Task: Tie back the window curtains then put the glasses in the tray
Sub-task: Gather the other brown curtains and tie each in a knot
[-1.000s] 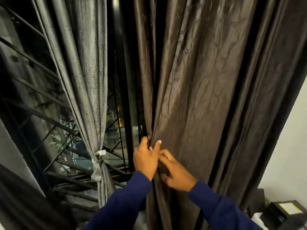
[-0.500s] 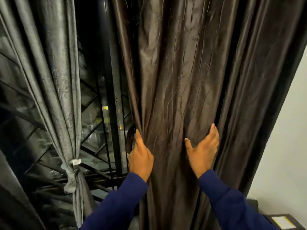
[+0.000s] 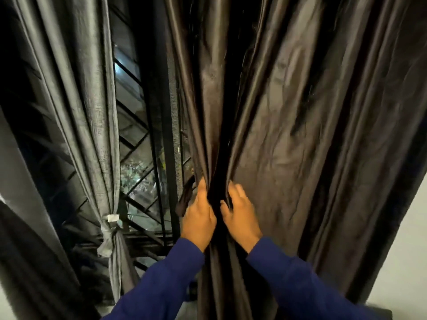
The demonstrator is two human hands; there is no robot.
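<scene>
A dark brown satin curtain (image 3: 288, 135) hangs loose over the right side of the window. My left hand (image 3: 199, 218) grips its left edge folds, fingers curled into the cloth. My right hand (image 3: 240, 215) grips a fold just to the right, so the fabric bunches into a deep pleat between both hands. At the left, a grey curtain (image 3: 92, 112) hangs gathered and bound by a knotted grey tie (image 3: 108, 229). No glasses or tray are in view.
A black window frame with diagonal metal grille bars (image 3: 147, 172) shows between the two curtains, night outside. A pale wall (image 3: 406, 250) stands at the right. A dark object's corner (image 3: 379, 312) sits at the bottom right.
My right hand slid left from a flat spread on the brown curtain and now grips a fold beside my left hand, bunching the fabric. The view tilted slightly upward.
</scene>
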